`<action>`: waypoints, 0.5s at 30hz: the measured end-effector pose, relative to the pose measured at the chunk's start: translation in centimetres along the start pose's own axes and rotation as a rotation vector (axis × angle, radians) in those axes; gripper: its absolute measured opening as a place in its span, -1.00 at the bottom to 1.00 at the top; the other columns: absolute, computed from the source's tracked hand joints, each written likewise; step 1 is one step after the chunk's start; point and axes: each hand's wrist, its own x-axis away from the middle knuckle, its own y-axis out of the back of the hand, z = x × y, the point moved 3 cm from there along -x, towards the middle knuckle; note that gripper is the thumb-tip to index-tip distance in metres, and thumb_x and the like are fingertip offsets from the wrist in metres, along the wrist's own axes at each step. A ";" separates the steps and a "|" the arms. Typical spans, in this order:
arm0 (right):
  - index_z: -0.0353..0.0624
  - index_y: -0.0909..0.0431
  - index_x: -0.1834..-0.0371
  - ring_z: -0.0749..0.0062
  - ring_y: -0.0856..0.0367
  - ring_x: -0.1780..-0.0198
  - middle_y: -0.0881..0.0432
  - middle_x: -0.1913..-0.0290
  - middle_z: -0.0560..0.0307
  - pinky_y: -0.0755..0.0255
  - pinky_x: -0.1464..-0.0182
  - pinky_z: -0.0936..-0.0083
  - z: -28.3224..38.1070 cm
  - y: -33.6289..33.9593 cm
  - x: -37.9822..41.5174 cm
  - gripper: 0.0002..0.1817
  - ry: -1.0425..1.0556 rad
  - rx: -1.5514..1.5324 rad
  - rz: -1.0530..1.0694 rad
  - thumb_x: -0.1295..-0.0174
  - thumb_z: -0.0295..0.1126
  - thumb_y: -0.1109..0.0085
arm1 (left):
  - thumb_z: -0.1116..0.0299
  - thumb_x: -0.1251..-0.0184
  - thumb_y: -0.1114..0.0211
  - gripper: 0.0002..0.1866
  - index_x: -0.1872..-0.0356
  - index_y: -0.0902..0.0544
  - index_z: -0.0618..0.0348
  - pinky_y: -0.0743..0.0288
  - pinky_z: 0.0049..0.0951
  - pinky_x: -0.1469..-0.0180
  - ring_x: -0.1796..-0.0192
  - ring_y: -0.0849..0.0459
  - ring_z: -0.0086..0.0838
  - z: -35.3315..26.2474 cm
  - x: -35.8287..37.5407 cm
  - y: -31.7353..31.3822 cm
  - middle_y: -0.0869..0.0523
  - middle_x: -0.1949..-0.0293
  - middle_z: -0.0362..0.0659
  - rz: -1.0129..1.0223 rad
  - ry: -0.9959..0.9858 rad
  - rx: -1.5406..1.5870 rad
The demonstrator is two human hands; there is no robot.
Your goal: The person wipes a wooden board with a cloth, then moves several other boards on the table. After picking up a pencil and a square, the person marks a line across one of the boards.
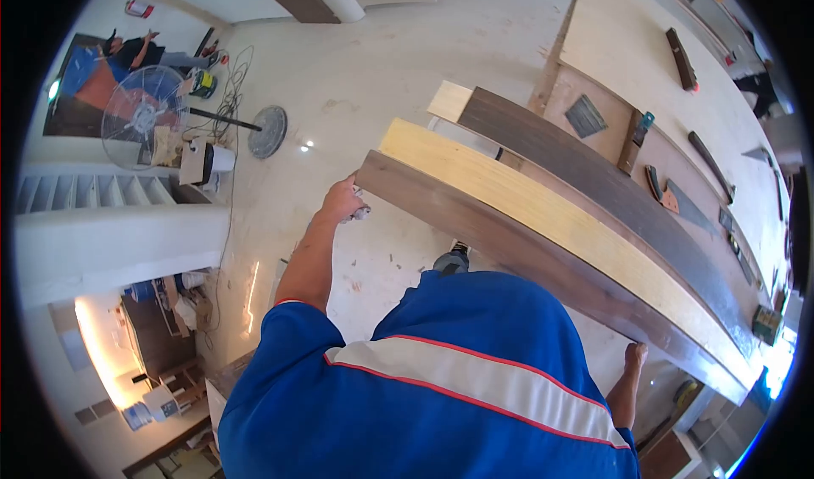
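The long board [543, 240] ran from just left of the middle out to four o'clock, its top face pale yellow and its near side brown. The left hand [342, 201], a little inward at ten o'clock, was at the board's near end — fingers bent round a crumpled white cloth [360, 208] and touching the wood. The right hand [636, 357], at four o'clock, was against the board's lower edge; its fingers were too hidden to tell whether it gripped.

Just beyond lay a dark plank [577, 161], roughly alongside the board, with a short pale end piece [449, 101] showing at its twelve o'clock end. The bench [623, 34] spread from one to three o'clock. On it, toward two o'clock, were a grey rectangular piece [586, 116], a teal-topped tool [636, 136] and, farther out, a dark block [680, 59]. A handsaw [674, 197] lay nearer three o'clock, a dark bar-like tool [710, 165] beyond it. A green box [767, 325] sat between three and four o'clock.

Across the floor [373, 72] at ten o'clock stood a fan [146, 116] on a round base — behind it, another person [140, 52] in a dark top.
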 end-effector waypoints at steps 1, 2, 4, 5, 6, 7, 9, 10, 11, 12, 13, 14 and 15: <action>-0.47 -0.67 0.05 -0.51 -0.63 -0.07 -0.68 0.02 -0.56 -0.48 -0.14 -0.14 0.3 0.2 0.3 -0.59 -0.021 -0.003 0.004 -0.16 -0.42 0.05 | 0.36 0.09 -0.59 -0.03 -0.51 -0.43 -0.23 -0.67 -0.13 -0.10 -0.07 -0.77 -0.04 -0.1 -0.1 0.0 -0.81 0.01 0.04 -0.008 -0.003 -0.040; -0.47 -0.67 0.05 -0.51 -0.63 -0.05 -0.69 0.03 -0.55 -0.48 -0.13 -0.15 0.5 0.4 0.4 -0.59 -0.044 -0.005 0.008 -0.17 -0.42 0.06 | 0.37 0.10 -0.59 -0.02 -0.51 -0.42 -0.23 -0.67 -0.14 -0.10 -0.07 -0.77 -0.05 -0.2 -0.2 0.0 -0.81 0.01 0.04 -0.014 -0.006 -0.080; -0.44 -0.68 0.03 -0.50 -0.64 -0.07 -0.69 0.01 -0.54 -0.48 -0.13 -0.14 0.5 0.4 0.3 -0.58 -0.013 0.001 -0.012 -0.19 -0.42 0.08 | 0.38 0.10 -0.58 -0.01 -0.52 -0.41 -0.23 -0.67 -0.15 -0.09 -0.07 -0.78 -0.07 -0.1 -0.2 -0.1 -0.81 0.00 0.04 -0.005 -0.001 -0.091; -0.42 -0.68 0.01 -0.49 -0.64 -0.08 -0.69 0.00 -0.53 -0.48 -0.13 -0.13 0.5 0.4 0.1 -0.57 0.001 0.002 -0.023 -0.20 -0.42 0.09 | 0.39 0.10 -0.57 -0.02 -0.52 -0.42 -0.23 -0.68 -0.16 -0.09 -0.07 -0.78 -0.08 -0.1 -0.3 -0.2 -0.81 0.00 0.04 0.007 0.008 -0.062; -0.41 -0.69 0.01 -0.49 -0.64 -0.08 -0.69 0.00 -0.53 -0.48 -0.13 -0.13 0.6 0.6 0.0 -0.57 -0.011 -0.015 -0.028 -0.21 -0.41 0.09 | 0.40 0.09 -0.56 -0.02 -0.52 -0.42 -0.23 -0.68 -0.18 -0.08 -0.06 -0.79 -0.09 -0.1 -0.3 -0.2 -0.81 0.00 0.05 0.017 0.015 -0.033; -0.40 -0.69 0.00 -0.48 -0.64 -0.08 -0.69 0.00 -0.52 -0.48 -0.12 -0.13 1.0 1.0 0.5 -0.57 -0.024 -0.031 -0.032 -0.22 -0.40 0.10 | 0.39 0.09 -0.55 -0.06 -0.49 -0.45 -0.16 -0.68 -0.18 -0.07 -0.03 -0.79 -0.07 -1.1 0.2 0.2 -0.80 0.04 0.07 0.038 0.038 0.013; -0.39 -0.69 0.00 -0.48 -0.64 -0.08 -0.69 -0.01 -0.51 -0.48 -0.11 -0.14 1.4 1.2 0.7 -0.56 -0.011 -0.037 -0.043 -0.25 -0.38 0.11 | 0.39 0.07 -0.54 -0.13 -0.44 -0.50 -0.03 -0.68 -0.20 -0.04 0.04 -0.79 -0.03 -2.7 1.5 1.2 -0.80 0.12 0.12 0.082 0.085 0.104; -0.39 -0.70 0.00 -0.47 -0.65 -0.08 -0.69 -0.01 -0.51 -0.48 -0.11 -0.14 0.9 1.0 0.4 -0.56 0.014 -0.027 -0.051 -0.26 -0.37 0.11 | 0.40 0.07 -0.53 -0.11 -0.46 -0.49 -0.08 -0.69 -0.20 -0.04 0.03 -0.79 -0.06 -2.0 1.1 0.8 -0.80 0.08 0.10 0.056 0.061 0.071; -0.39 -0.70 0.00 -0.47 -0.65 -0.08 -0.69 -0.01 -0.51 -0.47 -0.10 -0.14 0.6 0.8 0.0 -0.56 0.039 -0.017 -0.060 -0.27 -0.36 0.11 | 0.41 0.06 -0.52 -0.10 -0.48 -0.47 -0.14 -0.70 -0.21 -0.03 0.02 -0.80 -0.08 -1.1 0.3 0.0 -0.80 0.05 0.08 0.030 0.037 0.038; -0.39 -0.70 0.01 -0.46 -0.65 -0.08 -0.69 -0.01 -0.51 -0.47 -0.10 -0.14 0.8 0.8 -0.1 -0.56 0.022 -0.034 -0.056 -0.28 -0.35 0.12 | 0.42 0.06 -0.51 -0.08 -0.50 -0.46 -0.20 -0.71 -0.22 -0.03 0.00 -0.80 -0.11 -1.0 0.1 -0.1 -0.80 0.01 0.05 0.004 0.012 0.004; -0.39 -0.69 0.02 -0.46 -0.65 -0.08 -0.69 -0.01 -0.51 -0.47 -0.09 -0.15 0.8 0.9 0.0 -0.56 0.003 -0.051 -0.051 -0.28 -0.34 0.12 | 0.43 0.06 -0.50 -0.08 -0.50 -0.46 -0.19 -0.72 -0.22 -0.01 0.01 -0.80 -0.11 -0.7 0.0 -0.2 -0.80 0.02 0.06 0.000 0.002 0.001; -0.40 -0.69 0.02 -0.46 -0.65 -0.08 -0.68 -0.01 -0.51 -0.47 -0.08 -0.15 0.9 1.0 0.0 -0.56 -0.016 -0.067 -0.046 -0.29 -0.33 0.12 | 0.43 0.06 -0.50 -0.08 -0.50 -0.46 -0.19 -0.72 -0.22 0.00 0.02 -0.81 -0.11 -0.5 -0.1 -0.4 -0.80 0.02 0.06 -0.004 -0.009 -0.001; -0.40 -0.69 0.03 -0.45 -0.65 -0.08 -0.69 0.00 -0.51 -0.47 -0.08 -0.14 0.5 0.7 -0.5 -0.55 -0.016 -0.077 -0.043 -0.30 -0.32 0.13 | 0.43 0.06 -0.50 -0.08 -0.50 -0.46 -0.19 -0.72 -0.23 0.01 0.04 -0.81 -0.10 -0.6 0.0 -0.4 -0.80 0.02 0.06 -0.008 -0.019 -0.003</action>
